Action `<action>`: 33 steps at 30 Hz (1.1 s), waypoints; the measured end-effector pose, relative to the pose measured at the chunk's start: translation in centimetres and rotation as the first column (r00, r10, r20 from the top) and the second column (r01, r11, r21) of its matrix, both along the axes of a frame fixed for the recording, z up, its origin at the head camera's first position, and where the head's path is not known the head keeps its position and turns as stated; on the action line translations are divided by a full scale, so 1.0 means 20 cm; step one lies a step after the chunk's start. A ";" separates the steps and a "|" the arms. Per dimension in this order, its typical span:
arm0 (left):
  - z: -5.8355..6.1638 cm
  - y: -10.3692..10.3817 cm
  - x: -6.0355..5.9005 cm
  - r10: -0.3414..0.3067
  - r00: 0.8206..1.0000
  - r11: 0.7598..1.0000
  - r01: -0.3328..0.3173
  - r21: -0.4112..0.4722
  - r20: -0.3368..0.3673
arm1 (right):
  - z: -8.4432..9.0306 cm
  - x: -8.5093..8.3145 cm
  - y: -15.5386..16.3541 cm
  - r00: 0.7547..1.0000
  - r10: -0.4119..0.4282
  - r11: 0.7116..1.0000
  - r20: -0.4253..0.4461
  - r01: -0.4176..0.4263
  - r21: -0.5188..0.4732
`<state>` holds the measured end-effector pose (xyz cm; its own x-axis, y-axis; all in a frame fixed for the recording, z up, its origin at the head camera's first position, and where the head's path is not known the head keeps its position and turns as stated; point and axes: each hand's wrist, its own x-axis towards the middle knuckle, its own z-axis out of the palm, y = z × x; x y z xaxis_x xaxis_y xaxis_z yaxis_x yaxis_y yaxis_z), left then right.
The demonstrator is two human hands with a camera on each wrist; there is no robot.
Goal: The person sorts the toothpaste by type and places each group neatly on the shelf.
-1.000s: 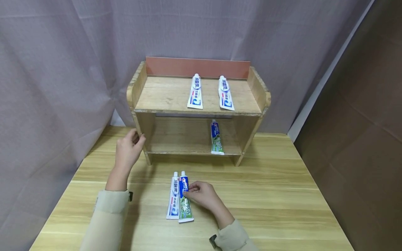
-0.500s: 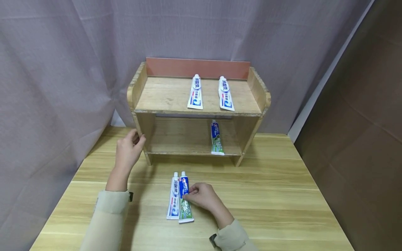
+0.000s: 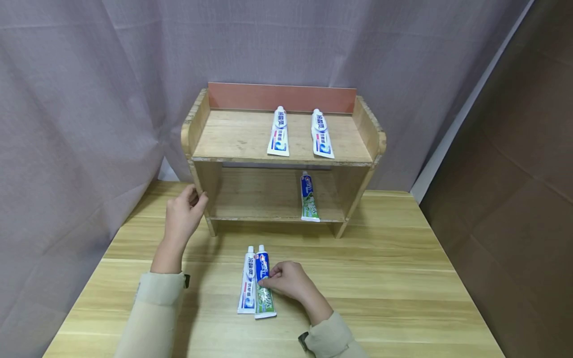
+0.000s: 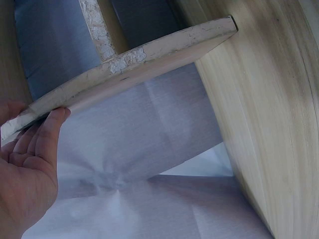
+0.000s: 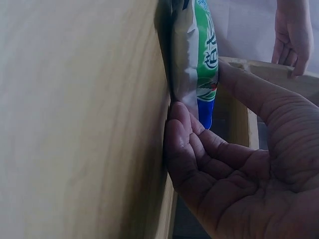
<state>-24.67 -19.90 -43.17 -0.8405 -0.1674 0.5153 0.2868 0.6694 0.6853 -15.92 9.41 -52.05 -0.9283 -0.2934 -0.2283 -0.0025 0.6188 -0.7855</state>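
My right hand (image 3: 288, 281) is down on the tabletop (image 3: 385, 278), and its fingers (image 5: 185, 130) are bent around the blue and green toothpaste tube (image 3: 263, 287). I pinch that tube near its middle. It is lifting up on its edge a little, I think, but the wrist view is too close for me to be sure. It lies just beside a white toothpaste tube (image 3: 248, 286), and the two are touching side by side, in front of the wooden shelf (image 3: 283, 159).

My left hand (image 3: 182, 215) is up at the shelf's left side. Its fingers (image 4: 47, 134) curl around the edge of the left side board and hold it.

Some tubes are already put away. Two white tubes (image 3: 278, 132) lie on the top shelf, near each other but apart. One blue and green tube (image 3: 308, 197) lies on the lower shelf, toward the right.

So I think I am a bit more than halfway. Three tubes are on the shelf, and two are left on the tabletop. The one in my fingers has not left the tabletop yet. The white one beside it is not in any hand.
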 end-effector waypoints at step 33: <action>0.00 0.01 0.00 -0.003 1.000 1.000 0.003 0.014 -0.005 | 0.01 0.00 -0.02 1.000 0.002 1.000 0.022 -0.002 0.009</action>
<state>-24.57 -19.74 -43.12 -0.8387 -0.1719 0.5168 0.2923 0.6586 0.6934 -15.92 9.11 -51.88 -0.9226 -0.2929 -0.2510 0.0135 0.6257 -0.7800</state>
